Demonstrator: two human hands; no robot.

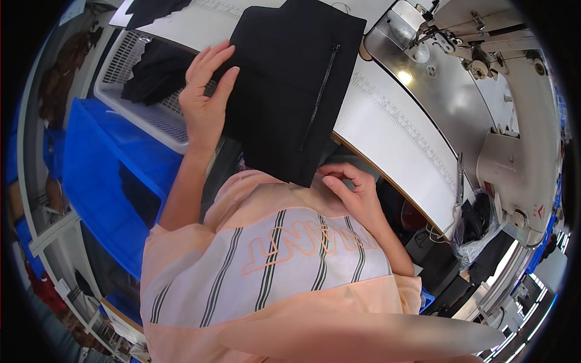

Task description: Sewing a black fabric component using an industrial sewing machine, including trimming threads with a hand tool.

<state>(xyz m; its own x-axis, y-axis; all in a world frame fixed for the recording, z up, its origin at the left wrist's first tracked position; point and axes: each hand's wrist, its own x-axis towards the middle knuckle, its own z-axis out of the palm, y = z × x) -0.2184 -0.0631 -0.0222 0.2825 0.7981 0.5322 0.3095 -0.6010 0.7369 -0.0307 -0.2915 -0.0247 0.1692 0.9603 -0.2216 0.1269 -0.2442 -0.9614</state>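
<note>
A black fabric panel with a metal zipper set along its right side lies partly on the white table, its near end hanging over the front edge toward my lap. My left hand is at the panel's left edge, fingers stretched and thumb apart, the tips just over the cloth. Close to the near right corner, my right hand has its thumb and fingers bent together at the cloth's edge. Its fingertips partly hide the grip there.
A sewing machine stands on the right, beyond the white table with printed ruler scales. Tweezers lie near the table's right end. To the left are a white basket with black cloth and a blue bin.
</note>
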